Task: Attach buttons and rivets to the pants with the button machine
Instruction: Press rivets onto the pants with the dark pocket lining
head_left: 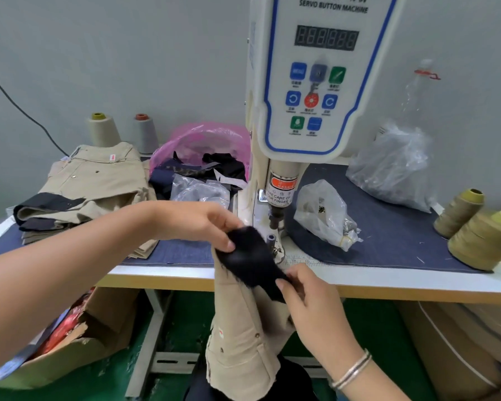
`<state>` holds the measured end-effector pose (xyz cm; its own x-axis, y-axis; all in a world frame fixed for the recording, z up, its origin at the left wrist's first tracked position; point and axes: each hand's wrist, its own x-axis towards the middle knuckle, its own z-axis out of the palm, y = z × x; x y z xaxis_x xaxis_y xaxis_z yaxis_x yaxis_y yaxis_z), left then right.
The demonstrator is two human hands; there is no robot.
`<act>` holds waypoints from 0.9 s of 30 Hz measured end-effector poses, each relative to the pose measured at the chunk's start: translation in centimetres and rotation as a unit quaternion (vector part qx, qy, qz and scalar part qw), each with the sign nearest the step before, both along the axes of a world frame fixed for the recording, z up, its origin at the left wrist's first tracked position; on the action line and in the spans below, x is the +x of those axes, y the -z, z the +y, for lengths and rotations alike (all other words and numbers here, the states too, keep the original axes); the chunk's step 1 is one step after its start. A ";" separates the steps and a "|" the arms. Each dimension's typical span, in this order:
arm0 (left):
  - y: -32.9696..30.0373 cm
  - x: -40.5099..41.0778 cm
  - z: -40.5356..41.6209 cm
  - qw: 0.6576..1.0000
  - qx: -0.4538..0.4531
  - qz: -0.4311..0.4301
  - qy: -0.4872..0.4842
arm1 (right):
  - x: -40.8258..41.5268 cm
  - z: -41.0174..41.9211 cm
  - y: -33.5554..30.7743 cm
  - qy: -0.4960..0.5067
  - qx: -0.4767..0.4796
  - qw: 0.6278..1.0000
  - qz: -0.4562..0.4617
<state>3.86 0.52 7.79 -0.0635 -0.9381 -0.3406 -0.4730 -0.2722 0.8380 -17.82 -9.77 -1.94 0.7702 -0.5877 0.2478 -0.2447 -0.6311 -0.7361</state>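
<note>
Item: tall white servo button machine (pixel 315 82) with a blue-outlined control panel, dark number display and coloured keys, standing at the back of a white-edged work surface (pixel 185 274) covered by a dark blue denim-like mat. Item: beige cotton pants (pixel 243 337) with a dark navy lining flap (pixel 252 261), hanging over the front edge of the surface directly before the machine's lower die post; small metal rivets show on the beige cloth lower down. Left hand (pixel 203 221): reaches in from the left, its grip pinching the upper end of the navy flap between thumb and fingers, just beside the die post. Right hand (pixel 310 296): comes up from below, its grip pinching the lower end of the same flap; silver bangles (pixel 352 369) sit on that wrist. Item: stack of folded beige pants (pixel 90 183) with a dark piece across it, at left on the surface. Item: pink plastic bag (pixel 203 140) holding dark cloth pieces, behind the stack's right side. Item: clear plastic bags (pixel 324 212), right of the machine, one with small metal parts inside. Item: olive thread cones (pixel 475 233) lying at the far right edge; two upright cones (pixel 122 133), beige and grey, at the wall on the left. Item: torn cardboard box (pixel 70 342) on the green floor under the surface.
</note>
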 end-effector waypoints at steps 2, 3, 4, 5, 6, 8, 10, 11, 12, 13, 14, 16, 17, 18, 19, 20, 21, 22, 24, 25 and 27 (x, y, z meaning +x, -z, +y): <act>0.0 -0.3 0.5 0.995 0.058 -0.071 0.046 | -0.6 0.9 0.3 -0.018 -0.002 1.000 -0.003; 0.0 -0.6 0.7 0.990 0.077 -0.107 0.052 | -0.8 1.3 0.4 -0.021 0.005 1.000 -0.016; 0.3 -0.7 0.9 0.987 0.087 -0.124 0.047 | -1.0 1.7 0.5 -0.022 0.014 0.999 -0.033; 0.2 -1.0 1.2 0.986 0.087 -0.134 0.043 | -1.0 1.9 0.4 -0.021 0.024 0.998 -0.048; 0.3 -1.1 1.4 0.987 0.085 -0.133 0.042 | -1.0 2.0 0.2 -0.023 0.035 0.997 -0.058; 0.1 -1.4 1.6 0.989 0.095 -0.109 0.016 | -1.0 1.9 -0.2 -0.037 0.063 0.995 -0.069; 0.0 -1.2 1.8 0.992 0.075 -0.102 0.015 | -1.0 1.6 -0.5 -0.055 0.085 0.991 -0.085; -0.1 -1.1 2.0 0.993 0.064 -0.096 0.010 | -1.1 1.5 -0.7 -0.061 0.095 0.989 -0.098; 0.0 -0.8 2.1 0.994 0.055 -0.091 0.015 | -1.3 1.3 -0.8 -0.067 0.107 0.985 -0.114; -0.2 -0.8 2.4 0.995 0.050 -0.084 0.013 | -1.4 1.1 -0.9 -0.073 0.120 0.981 -0.130; 0.0 -0.6 2.6 0.995 0.049 -0.082 0.013 | -1.5 1.0 -1.1 -0.081 0.132 0.979 -0.136; 0.4 -0.7 2.9 0.992 0.059 -0.104 0.028 | -1.6 0.6 -1.3 -0.098 0.144 0.977 -0.121; 0.5 -1.0 3.0 0.990 0.069 -0.118 0.040 | -1.5 0.4 -1.4 -0.107 0.145 0.977 -0.111; 0.8 -1.0 2.9 0.988 0.074 -0.129 0.049 | -1.5 0.2 -1.6 -0.116 0.140 0.978 -0.105; 1.0 -1.1 3.0 0.987 0.076 -0.134 0.055 | -1.4 -0.1 -1.9 -0.127 0.132 0.978 -0.101; 1.1 -1.1 3.0 0.987 0.078 -0.128 0.056 | -1.3 -0.3 -2.2 -0.142 0.124 0.977 -0.097; 1.1 -1.2 3.0 0.988 0.083 -0.118 0.053 | -1.2 -0.5 -2.5 -0.158 0.118 0.976 -0.092; 1.1 -1.2 3.0 0.989 0.088 -0.110 0.052 | -1.1 -0.7 -2.8 -0.171 0.113 0.975 -0.085; 0.9 -1.2 2.9 0.988 0.092 -0.111 0.059 | -0.9 -1.1 -3.1 -0.179 0.110 0.975 -0.066; 0.7 -1.3 2.8 0.987 0.089 -0.121 0.063 | -0.8 -1.2 -3.2 -0.178 0.113 0.976 -0.054; 0.4 -1.4 2.6 0.985 0.082 -0.139 0.064 | -0.8 -1.4 -2.9 -0.163 0.122 0.979 -0.028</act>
<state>2.44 3.10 7.42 -0.0613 -0.8597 -0.5071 -0.7172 -0.3154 0.6214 -18.60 -11.14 0.96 0.9158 -0.3600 0.1781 -0.0147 -0.4732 -0.8808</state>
